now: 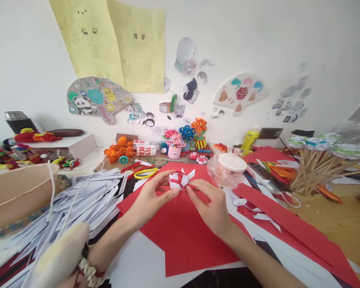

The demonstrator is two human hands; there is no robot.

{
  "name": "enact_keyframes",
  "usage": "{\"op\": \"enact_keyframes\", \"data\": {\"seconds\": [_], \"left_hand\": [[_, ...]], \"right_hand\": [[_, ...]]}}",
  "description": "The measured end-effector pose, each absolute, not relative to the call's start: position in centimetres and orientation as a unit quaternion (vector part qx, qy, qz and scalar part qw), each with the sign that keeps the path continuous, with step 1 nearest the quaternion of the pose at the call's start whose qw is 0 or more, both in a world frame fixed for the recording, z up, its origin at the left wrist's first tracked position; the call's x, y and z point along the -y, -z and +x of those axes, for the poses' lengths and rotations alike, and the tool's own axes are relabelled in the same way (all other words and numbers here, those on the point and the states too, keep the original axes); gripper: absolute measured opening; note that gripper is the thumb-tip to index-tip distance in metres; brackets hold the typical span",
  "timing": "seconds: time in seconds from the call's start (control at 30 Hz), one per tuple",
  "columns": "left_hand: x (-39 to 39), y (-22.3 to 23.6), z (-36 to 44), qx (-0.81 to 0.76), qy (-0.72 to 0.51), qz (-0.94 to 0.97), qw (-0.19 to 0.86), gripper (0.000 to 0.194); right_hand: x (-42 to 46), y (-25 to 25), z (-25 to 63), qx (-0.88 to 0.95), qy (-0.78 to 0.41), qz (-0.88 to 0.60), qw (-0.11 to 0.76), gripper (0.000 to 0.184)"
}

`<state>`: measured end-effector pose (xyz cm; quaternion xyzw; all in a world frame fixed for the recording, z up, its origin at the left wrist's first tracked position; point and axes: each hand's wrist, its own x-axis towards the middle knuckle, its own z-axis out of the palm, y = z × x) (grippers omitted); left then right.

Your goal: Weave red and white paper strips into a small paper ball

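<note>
White wall [303,36]: fills the far side, 12 o'clock from the piece in my hands. Large red sheet [195,240]: flat, spread below the work and reaching toward me at 6 o'clock. Heap of white paper strips [93,192]: loosely overlapped, 9 o'clock. Long red paper [300,228]: 4 o'clock, small folded scraps [267,217] lying on and beside its near-side edge. Bundle of sticks [306,172]: fanned out, 3 o'clock. My left grip [154,190]: thumb and fingers closed around the piece on its 9 o'clock side. My right grip [213,202]: thumb and fingertips pinching the piece at 4 o'clock. White-lidded tub [232,163]: between 2 and 3 o'clock, clear plastic bag [217,170] around it. Orange flowers [199,126] in a striped pot: 1 o'clock; pink pot [174,152] of flowers: 12 o'clock. Folded red-and-white paper piece [176,181]: held between both my grips above the red sheet, white points sticking out at 1 o'clock. Two small red-and-white folded pieces [201,159]: resting beyond, 1 o'clock, near the pots
</note>
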<state>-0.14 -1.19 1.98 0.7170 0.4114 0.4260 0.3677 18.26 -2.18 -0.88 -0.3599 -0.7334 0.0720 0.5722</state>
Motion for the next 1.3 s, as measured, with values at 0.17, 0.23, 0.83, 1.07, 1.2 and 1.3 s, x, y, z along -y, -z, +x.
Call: {"op": "enact_keyframes", "data": {"seconds": [0.17, 0.23, 0.83, 1.07, 1.2, 1.3], "left_hand": [[1.4, -2.0, 0.0, -0.440, -0.466, 0.726, 0.249, 0.033], [1.5, -2.0, 0.0, -0.453, -0.468, 0.727, 0.217, 0.034], [2.5, -0.9, 0.9, -0.453, -0.457, 0.762, 0.073, 0.033], [2.6, -0.7, 1.4, -0.466, -0.480, 0.742, 0.054, 0.033], [2.6, -0.6, 1.5, -0.472, -0.487, 0.731, 0.075, 0.033], [2.6, -0.8, 1.5, -0.468, -0.497, 0.725, 0.096, 0.031]], "right_hand": [[1.9, 1.2, 18.5, 0.712, -0.116, -0.396, 0.568, 0.014], [2.0, 1.2, 18.5, 0.697, -0.112, -0.408, 0.579, 0.022], [2.4, 0.8, 18.4, 0.722, -0.068, -0.379, 0.575, 0.013], [2.7, 0.7, 18.1, 0.724, -0.028, -0.360, 0.589, 0.010], [2.9, 0.9, 17.9, 0.723, -0.012, -0.350, 0.595, 0.014], [3.0, 1.0, 17.9, 0.727, -0.016, -0.348, 0.591, 0.020]]}}
